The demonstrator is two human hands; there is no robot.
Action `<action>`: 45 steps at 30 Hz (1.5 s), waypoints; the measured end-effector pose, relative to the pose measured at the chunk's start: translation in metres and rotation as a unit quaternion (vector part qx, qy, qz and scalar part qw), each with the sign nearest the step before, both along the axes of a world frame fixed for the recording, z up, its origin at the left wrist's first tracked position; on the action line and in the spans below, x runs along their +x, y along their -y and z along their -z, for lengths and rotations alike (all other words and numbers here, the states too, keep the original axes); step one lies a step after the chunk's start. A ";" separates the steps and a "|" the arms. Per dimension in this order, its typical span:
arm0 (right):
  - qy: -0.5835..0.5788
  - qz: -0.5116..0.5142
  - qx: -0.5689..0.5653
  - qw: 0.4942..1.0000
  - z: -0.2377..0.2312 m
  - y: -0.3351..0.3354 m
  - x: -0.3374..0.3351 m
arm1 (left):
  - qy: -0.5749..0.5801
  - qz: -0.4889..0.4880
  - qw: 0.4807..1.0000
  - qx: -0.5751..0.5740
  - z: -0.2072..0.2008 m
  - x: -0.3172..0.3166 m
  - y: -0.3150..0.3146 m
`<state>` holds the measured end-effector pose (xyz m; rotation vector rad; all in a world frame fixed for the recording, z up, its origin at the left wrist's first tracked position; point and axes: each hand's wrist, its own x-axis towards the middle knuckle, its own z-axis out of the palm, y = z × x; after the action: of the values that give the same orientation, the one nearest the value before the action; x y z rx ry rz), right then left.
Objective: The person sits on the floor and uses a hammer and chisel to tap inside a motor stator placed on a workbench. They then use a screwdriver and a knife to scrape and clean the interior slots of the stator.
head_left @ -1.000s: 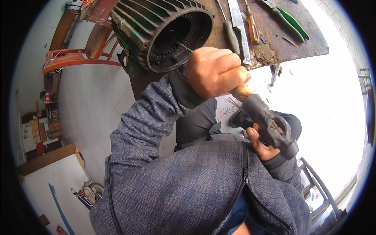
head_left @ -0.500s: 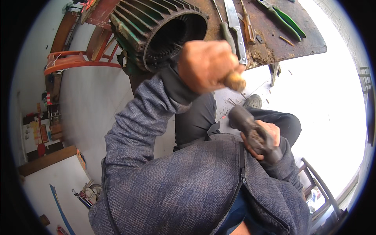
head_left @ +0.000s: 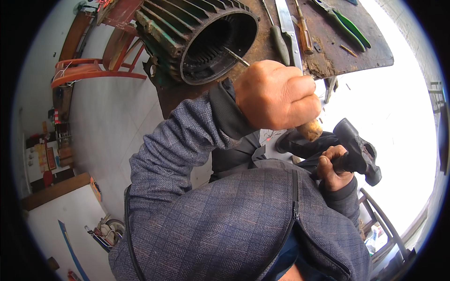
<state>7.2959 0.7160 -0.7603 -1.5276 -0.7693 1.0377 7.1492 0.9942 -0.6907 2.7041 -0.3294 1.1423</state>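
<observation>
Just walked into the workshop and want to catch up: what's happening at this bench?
A person in a grey checked jacket works at a green motor housing lying on a worn bench. The left hand is clenched around a wooden-handled tool whose thin metal shaft points into the housing's open end. The right hand holds a dark hammer just below and right of the tool's handle end, not touching it. A screwdriver, a flat blade and green-handled pliers lie on the bench.
</observation>
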 end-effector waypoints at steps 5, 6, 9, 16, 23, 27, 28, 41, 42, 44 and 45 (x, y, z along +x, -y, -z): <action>0.004 -0.019 0.021 1.000 -0.003 -0.004 -0.006 | 0.029 -0.017 0.999 -0.018 -0.004 0.001 -0.014; 0.001 -0.018 0.026 0.999 -0.004 -0.005 -0.006 | 0.027 -0.017 0.999 -0.024 -0.004 -0.001 -0.016; -0.012 -0.023 0.044 0.999 -0.005 -0.007 -0.005 | 0.042 -0.027 0.997 -0.054 -0.001 -0.003 -0.022; 0.019 -0.042 0.015 0.999 -0.010 -0.005 -0.005 | 0.018 -0.014 0.998 -0.063 0.001 -0.010 -0.026; 0.072 -0.105 0.080 0.989 0.000 -0.024 -0.008 | 0.033 -0.010 0.999 -0.037 0.007 -0.020 -0.023; 0.175 -0.188 0.112 0.960 0.001 -0.032 -0.010 | 0.039 -0.015 0.998 -0.035 0.005 -0.022 -0.029; 0.174 -0.183 0.134 0.958 -0.001 -0.034 -0.010 | 0.036 -0.018 0.999 -0.036 0.005 -0.022 -0.029; 0.247 -0.152 0.255 0.922 -0.024 -0.046 -0.012 | 0.042 -0.026 0.997 -0.056 -0.003 -0.022 -0.033; 0.199 -0.137 0.290 0.926 -0.023 -0.046 -0.013 | 0.041 -0.030 0.997 -0.057 -0.002 -0.023 -0.032; 0.179 -0.057 0.273 0.944 -0.020 -0.046 -0.018 | 0.046 -0.030 0.997 -0.052 0.001 -0.023 -0.031; 0.159 -0.063 0.208 0.963 -0.018 -0.046 -0.018 | 0.049 -0.040 0.997 -0.054 0.002 -0.023 -0.031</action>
<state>7.2777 0.7623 -0.7423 -1.3013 -1.2376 0.6675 7.1266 1.0247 -0.6932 2.5933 -0.1697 1.2793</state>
